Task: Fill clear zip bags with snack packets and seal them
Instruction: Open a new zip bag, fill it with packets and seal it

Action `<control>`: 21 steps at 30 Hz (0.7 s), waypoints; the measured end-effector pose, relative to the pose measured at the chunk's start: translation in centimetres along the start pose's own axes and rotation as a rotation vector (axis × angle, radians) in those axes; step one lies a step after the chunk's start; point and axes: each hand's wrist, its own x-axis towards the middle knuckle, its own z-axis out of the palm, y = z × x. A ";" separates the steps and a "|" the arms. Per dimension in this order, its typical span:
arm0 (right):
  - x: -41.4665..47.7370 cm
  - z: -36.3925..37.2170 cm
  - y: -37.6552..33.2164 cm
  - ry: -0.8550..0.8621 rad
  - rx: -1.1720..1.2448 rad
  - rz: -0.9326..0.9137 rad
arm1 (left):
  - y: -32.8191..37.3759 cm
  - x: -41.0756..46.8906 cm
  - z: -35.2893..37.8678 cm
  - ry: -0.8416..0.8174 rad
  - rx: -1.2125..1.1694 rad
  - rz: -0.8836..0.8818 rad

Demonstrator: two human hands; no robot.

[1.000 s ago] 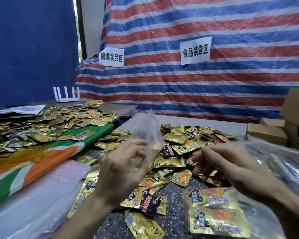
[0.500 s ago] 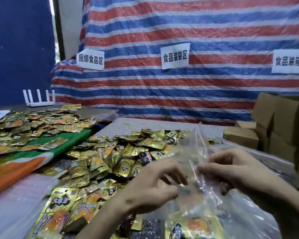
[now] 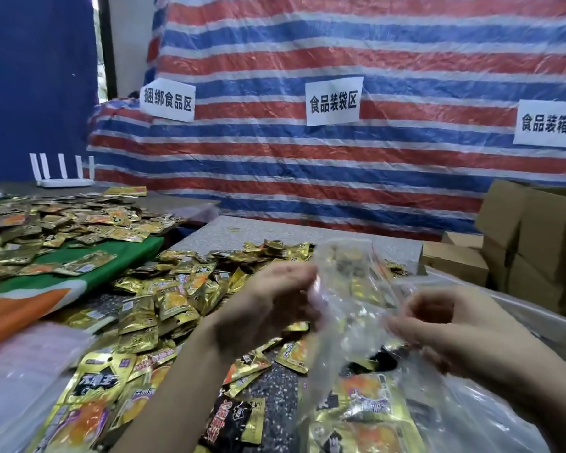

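I hold a clear zip bag (image 3: 352,289) upright between both hands above the speckled table (image 3: 275,233). My left hand (image 3: 268,305) grips its left edge. My right hand (image 3: 438,325) pinches its right edge, near the red zip strip. The film is blurred, and the gold packets visible through it may lie behind the bag. A heap of gold and black snack packets (image 3: 177,289) covers the table under and left of my hands. Filled clear bags (image 3: 373,413) with packets lie below my right hand.
A second spread of gold packets (image 3: 46,230) lies on a green and orange cloth at the left. Cardboard boxes (image 3: 536,233) stack up at the right. A white router (image 3: 62,178) stands at the far left. A striped tarp (image 3: 340,174) with paper signs hangs behind.
The view has swung right. My left hand carried the clear bag from the left over to the right hand, which took its other edge. Both hands now hold it apart.
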 end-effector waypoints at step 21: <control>0.6 2.1 0.7 -0.053 -0.368 -0.577 | -3.0 1.3 -2.3 0.182 -0.077 -0.122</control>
